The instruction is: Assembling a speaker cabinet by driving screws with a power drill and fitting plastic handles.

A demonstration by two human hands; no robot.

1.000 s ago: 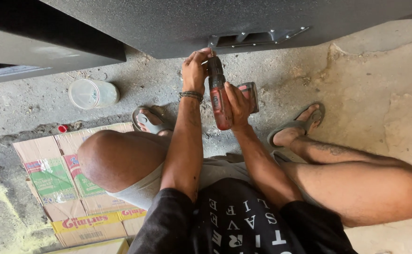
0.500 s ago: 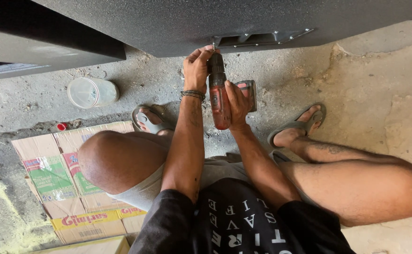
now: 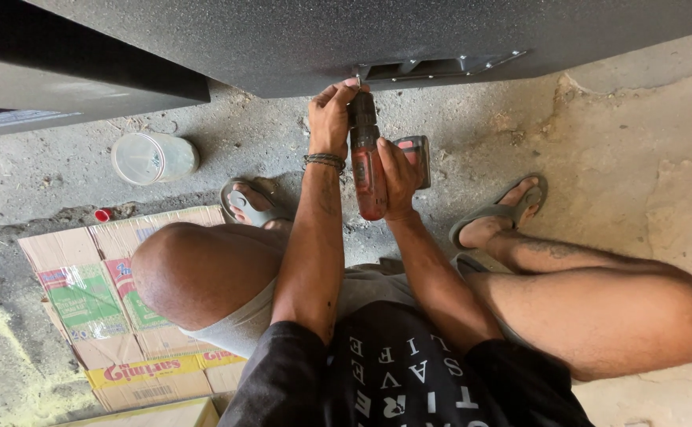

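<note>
Head view: right hand (image 3: 397, 178) clamped on red cordless drill (image 3: 366, 162), left hand (image 3: 332, 119) pinching its tip against dark panel (image 3: 378, 35); a slipping bit could likely nick those fingers.

Bright, even daylight falls on the concrete floor (image 3: 639, 182), strongest at its right edge. The dark panel (image 3: 346, 39) overhead casts soft shade beneath. Focus is sharp; the edges bend slightly with wide-angle distortion.
</note>
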